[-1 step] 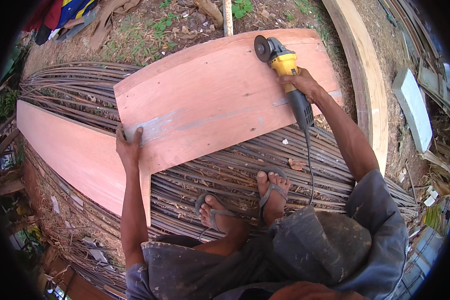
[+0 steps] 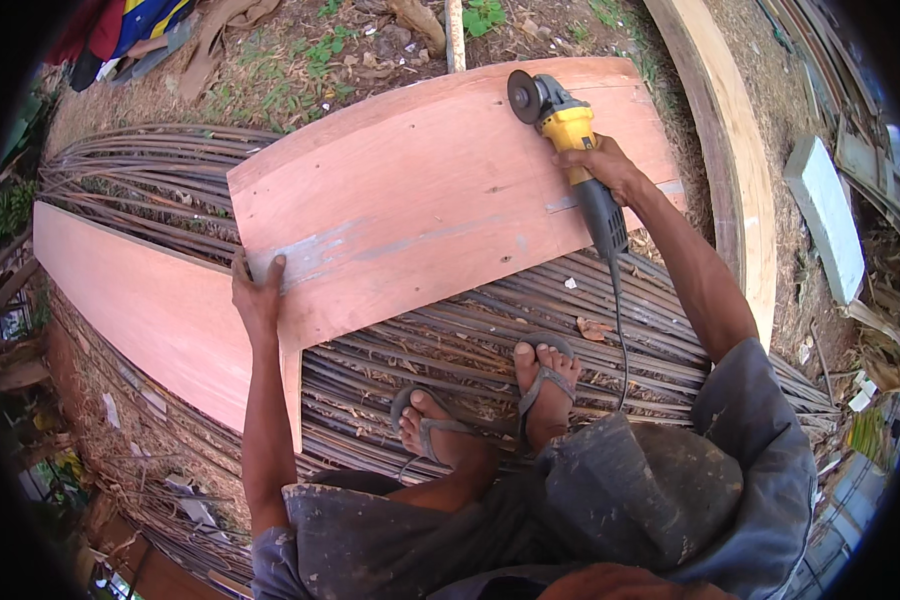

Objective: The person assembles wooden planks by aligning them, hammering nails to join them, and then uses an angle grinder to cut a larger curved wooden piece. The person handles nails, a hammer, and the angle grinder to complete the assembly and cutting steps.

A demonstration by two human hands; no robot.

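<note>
My right hand (image 2: 605, 168) is wrapped round a yellow and black angle grinder (image 2: 570, 128), its dark round disc (image 2: 524, 97) at the far end. The grinder is over the right part of a pinkish wooden board (image 2: 400, 185); whether the disc touches the wood I cannot tell. The board has grey smears and several small dark spots. At its near left edge, my left hand (image 2: 258, 290) grips the board, thumb on top and the other fingers partly hidden at the edge. The grinder's black cord (image 2: 620, 330) runs down towards my right knee.
Under the board and my sandalled feet (image 2: 547, 385) lie many long rods (image 2: 390, 370). A second pinkish board (image 2: 150, 305) lies at the left. A long timber beam (image 2: 735, 150) and a pale block (image 2: 827, 215) are at the right; colourful cloth (image 2: 150, 25) lies far left.
</note>
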